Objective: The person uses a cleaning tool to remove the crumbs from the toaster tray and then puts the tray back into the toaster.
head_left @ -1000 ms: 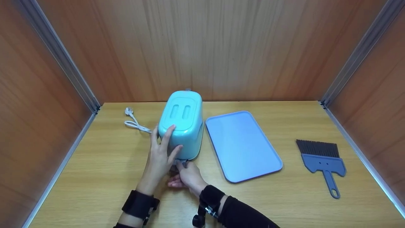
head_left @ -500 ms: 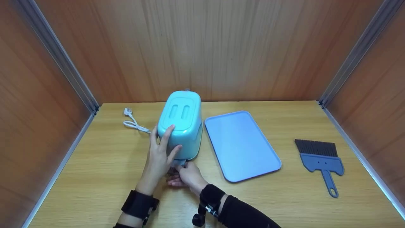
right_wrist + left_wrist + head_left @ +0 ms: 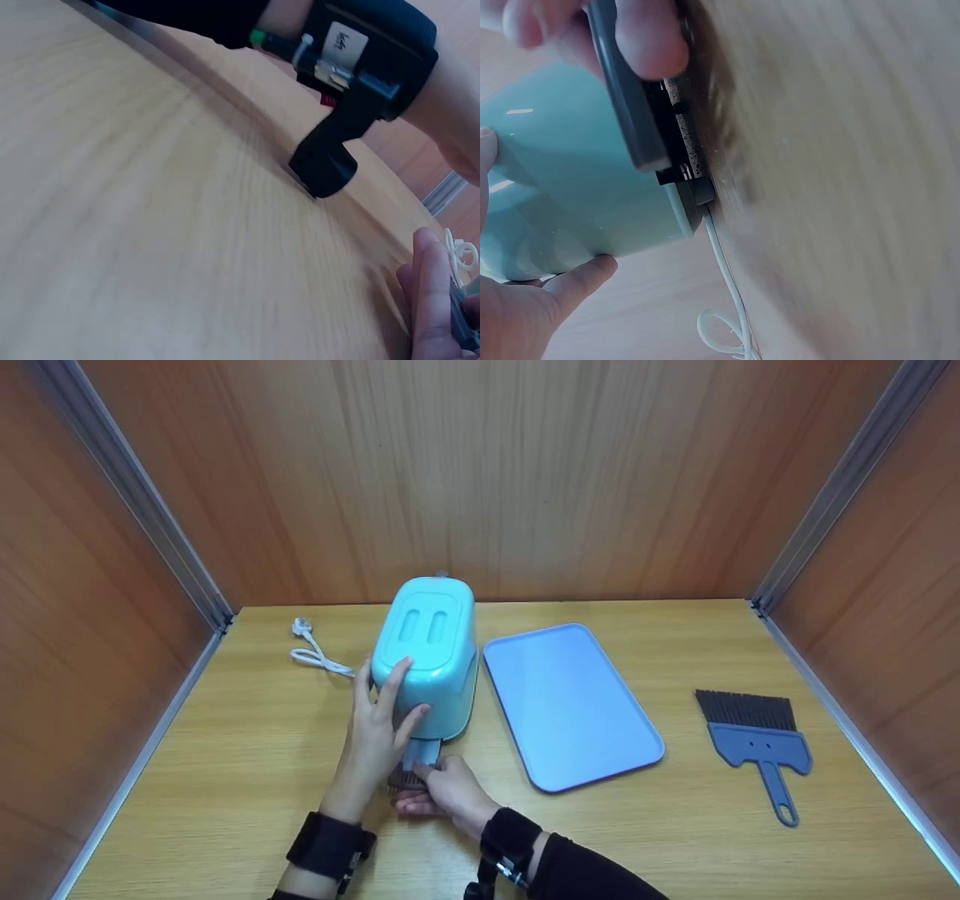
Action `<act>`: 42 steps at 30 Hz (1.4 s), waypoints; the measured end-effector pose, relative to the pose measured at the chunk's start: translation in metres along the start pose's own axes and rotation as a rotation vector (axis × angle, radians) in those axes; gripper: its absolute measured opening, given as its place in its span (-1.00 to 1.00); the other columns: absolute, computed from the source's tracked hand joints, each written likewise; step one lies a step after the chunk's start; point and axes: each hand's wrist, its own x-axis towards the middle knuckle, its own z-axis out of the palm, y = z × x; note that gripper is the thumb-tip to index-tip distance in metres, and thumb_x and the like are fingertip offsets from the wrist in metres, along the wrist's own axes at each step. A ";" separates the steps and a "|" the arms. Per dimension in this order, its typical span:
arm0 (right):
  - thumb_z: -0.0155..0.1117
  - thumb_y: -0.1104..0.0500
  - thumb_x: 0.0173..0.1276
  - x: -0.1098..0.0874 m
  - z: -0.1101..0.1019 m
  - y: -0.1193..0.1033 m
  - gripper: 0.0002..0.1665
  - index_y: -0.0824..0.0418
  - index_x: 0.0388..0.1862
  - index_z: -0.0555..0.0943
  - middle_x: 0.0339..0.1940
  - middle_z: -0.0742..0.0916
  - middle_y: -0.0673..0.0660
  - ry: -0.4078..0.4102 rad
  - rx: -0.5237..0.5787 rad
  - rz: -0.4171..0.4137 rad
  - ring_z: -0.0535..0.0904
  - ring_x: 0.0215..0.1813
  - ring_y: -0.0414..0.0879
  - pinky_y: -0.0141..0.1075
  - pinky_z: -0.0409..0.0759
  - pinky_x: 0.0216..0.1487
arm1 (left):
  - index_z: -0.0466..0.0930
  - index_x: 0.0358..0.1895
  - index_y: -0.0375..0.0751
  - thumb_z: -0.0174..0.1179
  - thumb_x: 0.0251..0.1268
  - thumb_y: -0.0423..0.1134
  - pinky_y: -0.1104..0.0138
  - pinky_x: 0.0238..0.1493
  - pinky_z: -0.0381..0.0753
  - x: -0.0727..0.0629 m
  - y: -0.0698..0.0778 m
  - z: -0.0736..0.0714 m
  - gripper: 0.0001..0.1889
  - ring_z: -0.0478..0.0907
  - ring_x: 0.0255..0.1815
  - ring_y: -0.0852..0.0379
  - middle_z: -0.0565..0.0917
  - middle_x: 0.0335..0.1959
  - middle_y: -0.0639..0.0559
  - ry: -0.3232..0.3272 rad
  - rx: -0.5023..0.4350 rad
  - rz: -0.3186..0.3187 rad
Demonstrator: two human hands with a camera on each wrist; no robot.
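Observation:
A turquoise toaster point(image 3: 435, 630) with two oblong recesses on top stands left of the tray. My left hand point(image 3: 375, 735) rests on its near end, fingers straight and spread over the left side and top corner, thumb against the front. My right hand point(image 3: 454, 791) pinches a blue-grey crumb tray point(image 3: 421, 754) that sticks out low from the toaster's near end. In the left wrist view, the tray's dark grey handle point(image 3: 626, 97) is between right thumb and fingers, with a speckled strip point(image 3: 686, 127) beside it. The tray's inner part is hidden under the toaster.
A blue tray point(image 3: 570, 705) lies right of the toaster. Further right is a blue brush point(image 3: 761, 746) with dark bristles. A white cord with plug point(image 3: 304, 630) lies coiled at the left. Wooden panels enclose the back and sides.
My right hand has drawn back toward me, and more of the crumb tray shows outside the toaster. My left hand has stayed on the toaster. The head view has shifted slightly.

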 end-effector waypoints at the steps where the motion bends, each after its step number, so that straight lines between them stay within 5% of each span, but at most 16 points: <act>1: 0.06 0.18 0.74 -0.001 0.000 0.001 -0.71 0.40 0.15 0.56 -0.30 0.85 0.28 -0.003 0.000 0.004 0.83 -0.40 -0.12 -0.35 0.87 -0.22 | 0.20 0.64 0.30 0.38 0.49 -0.01 -0.41 0.45 0.50 0.000 0.000 0.000 -0.23 0.23 0.62 -0.53 0.06 0.66 -0.42 0.000 0.001 -0.001; 7: 0.07 0.18 0.74 -0.005 0.000 0.005 -0.71 0.41 0.03 0.61 -0.33 0.86 0.27 -0.017 0.015 0.012 0.84 -0.40 -0.12 -0.35 0.87 -0.22 | 0.21 0.64 0.30 0.39 0.48 -0.01 -0.40 0.47 0.49 -0.001 0.000 0.001 -0.23 0.22 0.63 -0.53 0.07 0.65 -0.42 0.010 0.007 0.003; 16: 0.05 0.18 0.75 -0.008 0.002 0.007 -0.69 0.38 0.19 0.60 -0.29 0.86 0.23 -0.039 0.041 0.019 0.86 -0.33 -0.12 -0.32 0.88 -0.14 | 0.23 0.64 0.25 0.41 0.45 -0.02 -0.40 0.46 0.51 0.000 0.000 0.000 -0.22 0.24 0.62 -0.51 0.08 0.64 -0.42 0.018 -0.009 0.030; 32: 0.11 0.16 0.74 -0.021 0.001 0.016 -0.76 0.36 0.04 0.57 -0.34 0.87 0.27 -0.049 0.018 0.028 0.86 -0.34 -0.08 -0.32 0.88 -0.20 | 0.23 0.63 0.31 0.40 0.46 0.00 -0.41 0.49 0.46 0.000 0.002 0.001 -0.23 0.19 0.65 -0.51 0.04 0.67 -0.38 -0.001 -0.021 -0.016; 42: 0.12 0.13 0.74 -0.031 -0.004 0.024 -0.69 0.39 0.03 0.61 -0.35 0.86 0.21 -0.105 0.016 0.036 0.84 -0.37 -0.14 -0.38 0.86 -0.23 | 0.24 0.62 0.29 0.43 0.44 -0.08 -0.39 0.41 0.56 0.001 -0.001 0.002 -0.22 0.30 0.58 -0.53 0.09 0.63 -0.42 0.040 -0.019 0.034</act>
